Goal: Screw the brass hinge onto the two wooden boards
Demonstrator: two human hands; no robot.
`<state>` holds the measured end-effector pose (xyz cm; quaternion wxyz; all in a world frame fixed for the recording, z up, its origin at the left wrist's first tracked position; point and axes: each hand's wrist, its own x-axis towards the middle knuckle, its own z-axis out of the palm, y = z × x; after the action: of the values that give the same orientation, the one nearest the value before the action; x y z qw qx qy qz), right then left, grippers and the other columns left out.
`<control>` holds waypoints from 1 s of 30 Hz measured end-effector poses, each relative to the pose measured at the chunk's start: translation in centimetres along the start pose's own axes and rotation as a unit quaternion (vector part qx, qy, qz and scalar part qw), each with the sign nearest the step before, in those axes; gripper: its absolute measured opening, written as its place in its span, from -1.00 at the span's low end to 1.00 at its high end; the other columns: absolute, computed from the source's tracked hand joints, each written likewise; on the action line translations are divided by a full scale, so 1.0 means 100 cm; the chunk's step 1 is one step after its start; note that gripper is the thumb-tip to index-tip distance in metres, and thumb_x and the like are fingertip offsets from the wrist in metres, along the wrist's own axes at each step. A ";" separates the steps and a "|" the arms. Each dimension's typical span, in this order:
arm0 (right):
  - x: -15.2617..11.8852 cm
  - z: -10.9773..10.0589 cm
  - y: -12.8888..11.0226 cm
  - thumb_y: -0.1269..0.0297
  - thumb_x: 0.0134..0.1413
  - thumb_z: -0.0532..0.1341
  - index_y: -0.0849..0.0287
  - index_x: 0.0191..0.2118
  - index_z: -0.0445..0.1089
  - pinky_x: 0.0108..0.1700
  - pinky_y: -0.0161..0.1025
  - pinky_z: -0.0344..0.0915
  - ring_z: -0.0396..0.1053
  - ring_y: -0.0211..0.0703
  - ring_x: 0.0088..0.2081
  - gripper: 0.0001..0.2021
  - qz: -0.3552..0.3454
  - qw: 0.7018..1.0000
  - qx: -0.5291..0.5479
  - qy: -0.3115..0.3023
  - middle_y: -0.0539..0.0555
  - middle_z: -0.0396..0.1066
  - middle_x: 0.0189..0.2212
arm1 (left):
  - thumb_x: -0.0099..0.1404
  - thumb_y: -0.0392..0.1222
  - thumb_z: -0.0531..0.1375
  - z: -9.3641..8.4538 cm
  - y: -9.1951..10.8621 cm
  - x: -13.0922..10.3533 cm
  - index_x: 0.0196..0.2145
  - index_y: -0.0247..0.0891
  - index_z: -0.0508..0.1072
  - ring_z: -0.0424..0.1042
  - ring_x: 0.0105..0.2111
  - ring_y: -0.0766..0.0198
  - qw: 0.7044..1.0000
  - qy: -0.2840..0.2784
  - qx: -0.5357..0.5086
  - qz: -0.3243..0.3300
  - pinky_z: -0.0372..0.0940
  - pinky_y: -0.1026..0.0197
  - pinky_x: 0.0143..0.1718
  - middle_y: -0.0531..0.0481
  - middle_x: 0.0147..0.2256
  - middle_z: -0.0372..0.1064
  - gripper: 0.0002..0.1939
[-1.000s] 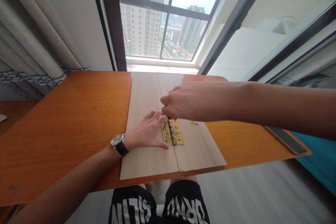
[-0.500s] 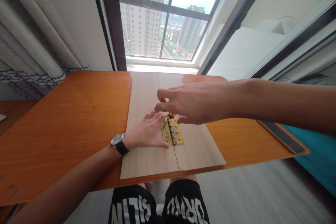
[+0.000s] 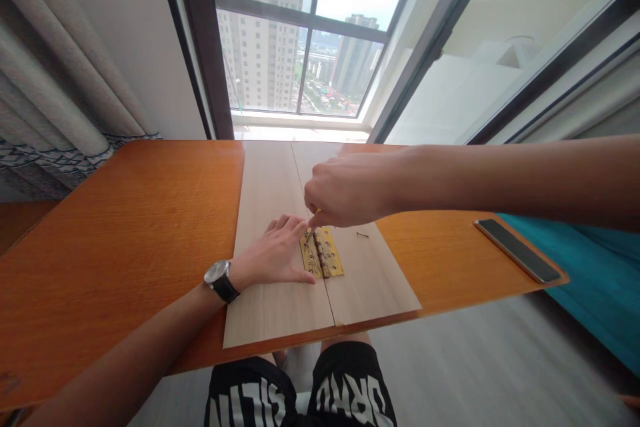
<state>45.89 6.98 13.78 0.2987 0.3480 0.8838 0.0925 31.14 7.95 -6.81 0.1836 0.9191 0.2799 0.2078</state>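
Gripping a screwdriver (image 3: 309,235), the right hand (image 3: 333,192) works at the brass-coloured hinge (image 3: 329,253), left hand (image 3: 270,255) spread beside it, one loose screw (image 3: 363,235) lying undriven on the right board (image 3: 377,283).

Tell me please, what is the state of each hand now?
Left hand: open, on the left board, near the hinge.
Right hand: closed, holding a screwdriver.

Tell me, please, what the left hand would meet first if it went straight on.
Probably the right hand, which grips a screwdriver just ahead of the left hand; depth is unclear.
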 end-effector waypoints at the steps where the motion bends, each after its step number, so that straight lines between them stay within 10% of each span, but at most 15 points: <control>1: -0.001 0.001 0.001 0.13 0.25 0.22 0.24 -0.23 0.54 -0.48 -0.18 0.03 0.22 -0.21 -0.55 -0.73 -0.014 1.000 -0.006 0.005 0.07 0.38 -0.54 | 0.03 0.32 0.41 0.000 0.000 0.000 0.23 -0.22 0.18 0.22 0.15 -0.17 1.000 -0.003 0.003 -0.001 0.16 -0.20 0.20 -0.24 0.12 0.27 -0.02; 7: -0.009 0.005 0.000 0.48 0.26 0.15 0.22 -0.20 0.51 -0.38 -0.16 0.06 0.28 -0.23 -0.48 -0.83 -0.111 0.992 -0.059 0.013 0.06 0.46 -0.44 | 0.04 0.33 0.40 -0.001 -0.001 0.000 0.20 -0.20 0.26 0.19 0.21 -0.19 1.000 -0.017 0.009 -0.003 0.08 -0.21 0.26 -0.26 0.17 0.26 -0.08; 14: 0.011 0.005 -0.010 0.43 0.22 0.21 0.30 -0.36 0.51 -0.44 -0.22 0.09 0.26 -0.25 -0.54 -0.84 0.029 0.997 0.061 0.033 0.11 0.42 -0.53 | 0.44 0.21 0.09 -0.007 0.003 0.001 0.08 -0.21 0.38 0.26 0.16 -0.08 0.993 0.091 -0.068 0.021 0.15 -0.14 0.20 -0.22 0.13 0.37 -0.51; 20: 0.017 0.000 -0.013 0.36 0.17 0.28 0.31 -0.36 0.51 -0.46 -0.22 0.09 0.23 -0.26 -0.54 -0.87 0.038 0.996 0.074 0.018 0.09 0.40 -0.54 | 0.44 0.18 0.11 -0.003 0.013 0.013 -0.35 -0.25 0.51 0.48 -0.22 0.11 0.957 0.184 -0.225 -0.028 0.34 0.08 -0.08 -0.09 -0.32 0.53 -0.55; 27: -0.013 0.002 0.004 0.50 0.36 0.04 0.24 -0.13 0.50 -0.30 -0.13 0.07 0.32 -0.12 -0.25 -0.73 -0.228 0.960 -0.143 0.082 0.14 0.45 -0.24 | 0.49 0.09 0.05 -0.004 0.009 0.016 -0.46 -0.25 0.51 0.49 -0.27 0.14 0.959 0.176 -0.222 0.001 0.36 0.09 -0.10 -0.07 -0.38 0.53 -0.51; 30: -0.013 0.005 0.014 0.55 0.34 0.04 0.25 -0.20 0.52 -0.27 -0.12 0.10 0.32 -0.13 -0.24 -0.71 -0.218 0.962 -0.152 0.060 0.12 0.46 -0.28 | 0.51 0.01 0.04 -0.010 0.011 0.016 -0.40 -0.26 0.53 0.50 -0.21 0.15 0.962 0.152 -0.225 0.006 0.35 0.10 -0.07 -0.09 -0.31 0.55 -0.55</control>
<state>47.71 7.14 14.55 0.3075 0.0912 0.9300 0.1794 32.36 8.22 -5.05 0.3393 0.8134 0.2450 0.4041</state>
